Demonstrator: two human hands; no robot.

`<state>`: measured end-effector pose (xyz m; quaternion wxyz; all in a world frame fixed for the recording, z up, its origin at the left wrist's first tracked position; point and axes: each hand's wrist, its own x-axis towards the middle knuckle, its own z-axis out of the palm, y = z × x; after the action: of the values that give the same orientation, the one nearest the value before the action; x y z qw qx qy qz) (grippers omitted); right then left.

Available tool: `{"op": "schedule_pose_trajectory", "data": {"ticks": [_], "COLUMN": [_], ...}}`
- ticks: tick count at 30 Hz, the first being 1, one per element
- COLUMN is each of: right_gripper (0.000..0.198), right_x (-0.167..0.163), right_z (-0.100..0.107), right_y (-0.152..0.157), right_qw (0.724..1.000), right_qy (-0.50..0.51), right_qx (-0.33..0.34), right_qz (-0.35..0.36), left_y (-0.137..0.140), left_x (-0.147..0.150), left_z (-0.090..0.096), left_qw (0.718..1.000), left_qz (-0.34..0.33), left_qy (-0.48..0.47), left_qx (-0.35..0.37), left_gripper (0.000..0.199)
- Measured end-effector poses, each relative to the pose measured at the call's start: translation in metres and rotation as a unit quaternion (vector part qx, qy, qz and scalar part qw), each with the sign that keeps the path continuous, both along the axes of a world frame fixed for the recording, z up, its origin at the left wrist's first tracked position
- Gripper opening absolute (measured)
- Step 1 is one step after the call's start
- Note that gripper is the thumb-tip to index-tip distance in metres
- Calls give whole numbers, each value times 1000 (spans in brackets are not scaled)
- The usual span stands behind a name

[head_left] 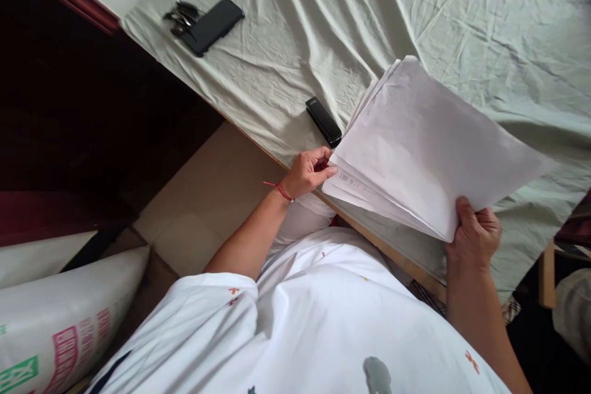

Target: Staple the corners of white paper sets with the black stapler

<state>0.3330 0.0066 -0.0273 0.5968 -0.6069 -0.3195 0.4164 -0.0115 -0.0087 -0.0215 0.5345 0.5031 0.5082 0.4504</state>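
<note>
From where I stand, the person has a sheaf of papers [429, 141] spanned between both hands, over a pale green cloth [277, 68]; whether a table or a bed lies under it I can't tell. The right hand [475, 234] grips the near right edge, thumb laid on top and fingers tucked beneath. The left hand [308, 172], a red string bracelet [285, 192] at its wrist, is curled in a pinch at the opposite corner, thumb over the edges. The step in hand looks to me like gathering and lining up loose sheets. I'd judge the next move calls for a light, even hold at both ends, so that the leaves slide level without creasing or slipping apart. As for the sheaf itself, it is white, thin and limp; the top sheet shows no print, bows a little, and has its far right corner reaching out beyond the right hand. The leaves are fanned unevenly on the far left side, and small print shows on a lower sheet beside the left thumb. Just beyond the left fingers lies a black stapler [324, 122]; farther off past that hand, a black phone [212, 26] rests against some keys [184, 14].
</note>
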Motion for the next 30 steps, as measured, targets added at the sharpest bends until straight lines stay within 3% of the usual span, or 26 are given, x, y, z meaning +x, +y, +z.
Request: {"op": "schedule_pose_trajectory", "data": {"ticks": [2,5,9,15,18,23,26,30], "right_gripper": [35,35,34,32,33,35,35,35], "right_x": [0,1,2,1,2,3,3,4], "right_z": [0,0,0,2,1,0,0,0], "right_y": [0,-1,-1,-1,-1,-1,-2,-2], "right_qw": [1000,1000,1000,1000,1000,1000,1000,1000], "right_qy": [3,4,-2,-11,-11,-11,-11,-10], "right_qx": [0,-2,-5,-8,-5,-8,-10,-8], "right_qz": [3,6,7,10,12,18,20,20], "left_y": [1,5,6,1,0,3,4,4], "left_x": [1,3,2,-3,-2,0,1,0], "left_z": [0,1,0,-2,-1,2,-1,-4], "left_qw": [1000,995,988,999,1000,997,996,999], "left_qz": [14,45,38,-2,-2,59,54,29], "left_qy": [3,86,142,36,-22,43,67,25], "left_qx": [0,24,53,-1,-14,-8,6,3], "left_gripper": [40,49,52,25,21,26,25,15]}}
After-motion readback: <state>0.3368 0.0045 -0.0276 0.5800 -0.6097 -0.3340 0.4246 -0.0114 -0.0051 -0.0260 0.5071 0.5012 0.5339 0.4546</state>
